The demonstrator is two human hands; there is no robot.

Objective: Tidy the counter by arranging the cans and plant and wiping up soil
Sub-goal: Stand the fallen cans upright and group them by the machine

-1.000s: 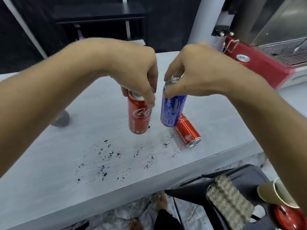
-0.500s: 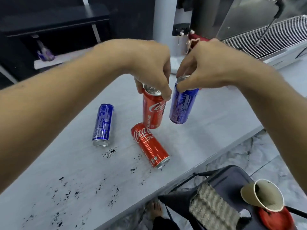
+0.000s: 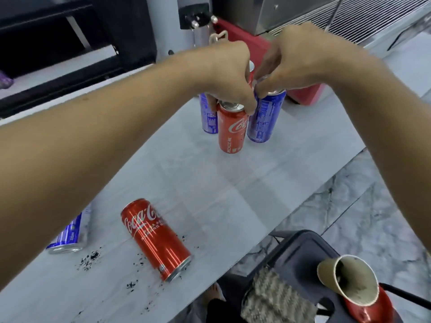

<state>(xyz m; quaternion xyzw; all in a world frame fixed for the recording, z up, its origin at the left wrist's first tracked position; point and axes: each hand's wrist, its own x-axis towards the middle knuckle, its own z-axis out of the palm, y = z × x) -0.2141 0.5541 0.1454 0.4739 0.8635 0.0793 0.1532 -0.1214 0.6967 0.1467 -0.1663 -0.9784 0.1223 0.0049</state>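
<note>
My left hand grips the rim of an upright red cola can that stands on the grey counter. My right hand holds the top of an upright blue can just to its right. Another blue can stands behind them, and a sliver of a further can shows between my hands. A red cola can lies on its side near the front edge. A blue can lies partly hidden under my left forearm. Dark soil crumbs dot the counter around the lying cans.
A red appliance with a steel machine sits at the counter's far right. Below the front edge stands a dark chair holding a woven cloth and a paper cup on a red object. Bare feet show on the marble floor.
Both hands carried their cans farther along the counter to the right and lowered them beside the standing blue can. The view swung right, so the lying cans now sit near the bottom left.
</note>
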